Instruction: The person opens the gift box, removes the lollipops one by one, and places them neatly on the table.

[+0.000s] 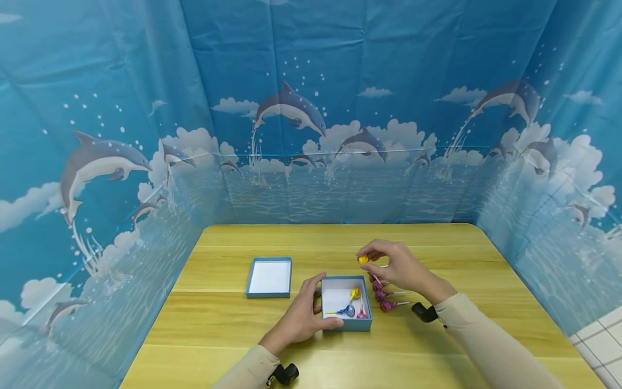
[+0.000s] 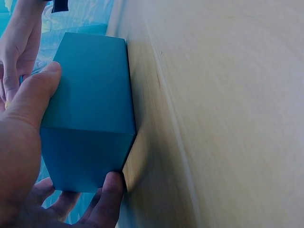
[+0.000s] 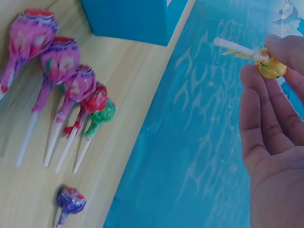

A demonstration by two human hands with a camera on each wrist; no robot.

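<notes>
An open blue box (image 1: 357,325) with a white inside stands on the table. My left hand (image 1: 302,315) grips its left side, thumb on the near wall (image 2: 85,90) and fingers around the adjoining side. Inside lie a yellow lollipop (image 1: 355,293), a blue one (image 1: 349,310) and a pink one (image 1: 362,314). Beyond the box's far right corner, my right hand (image 1: 400,265) pinches another yellow lollipop (image 3: 271,69) by its wrapped head, above the table. Below that hand, a row of lollipops includes pink ones (image 3: 32,31), a red one (image 3: 96,98) and a green one (image 3: 103,113).
A shallow blue lid (image 1: 269,295) with a white inside lies left of the box. One purple lollipop (image 3: 71,200) sits apart from the row. The wooden table (image 1: 209,319) is bordered by a dolphin-print curtain (image 1: 311,200) at the back and sides.
</notes>
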